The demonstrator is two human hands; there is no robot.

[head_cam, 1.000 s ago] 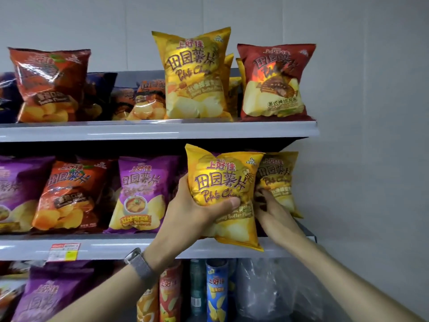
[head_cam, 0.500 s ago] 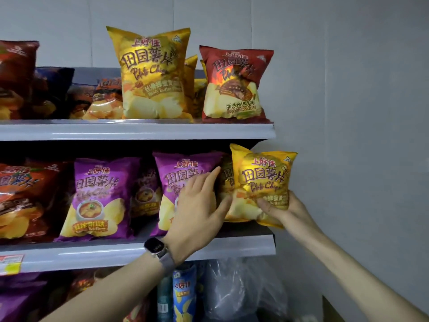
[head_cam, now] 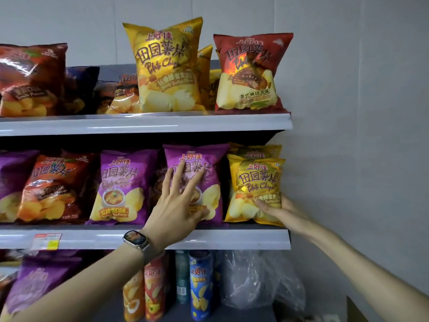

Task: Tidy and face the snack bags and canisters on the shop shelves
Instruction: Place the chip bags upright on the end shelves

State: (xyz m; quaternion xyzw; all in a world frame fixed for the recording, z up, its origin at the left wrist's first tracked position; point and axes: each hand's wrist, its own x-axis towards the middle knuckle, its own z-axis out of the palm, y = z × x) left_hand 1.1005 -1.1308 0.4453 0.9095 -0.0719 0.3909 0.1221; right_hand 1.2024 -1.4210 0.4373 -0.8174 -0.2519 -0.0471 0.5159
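Note:
A small yellow chip bag (head_cam: pixel 255 184) stands upright at the right end of the middle shelf (head_cam: pixel 209 238), with another yellow bag behind it. My right hand (head_cam: pixel 276 209) grips its lower right corner, thumb across the front. My left hand (head_cam: pixel 178 203), with a watch on the wrist, lies with straight spread fingers flat on the front of a purple chip bag (head_cam: pixel 204 166) just to the left. A second purple bag (head_cam: pixel 125 182) and an orange-red bag (head_cam: pixel 48 189) stand further left.
The top shelf (head_cam: pixel 144 124) holds a tall yellow bag (head_cam: pixel 164 66), a red bag (head_cam: pixel 250 70) and darker bags at the left. Below, several chip canisters (head_cam: pixel 199 282) stand beside a clear plastic bag (head_cam: pixel 255 280). A grey wall (head_cam: pixel 359 135) adjoins the shelves' right end.
The yellow bag has gone from in front of the shelf onto its right end, upright. My left hand has let go of it and shifted left onto the purple bag.

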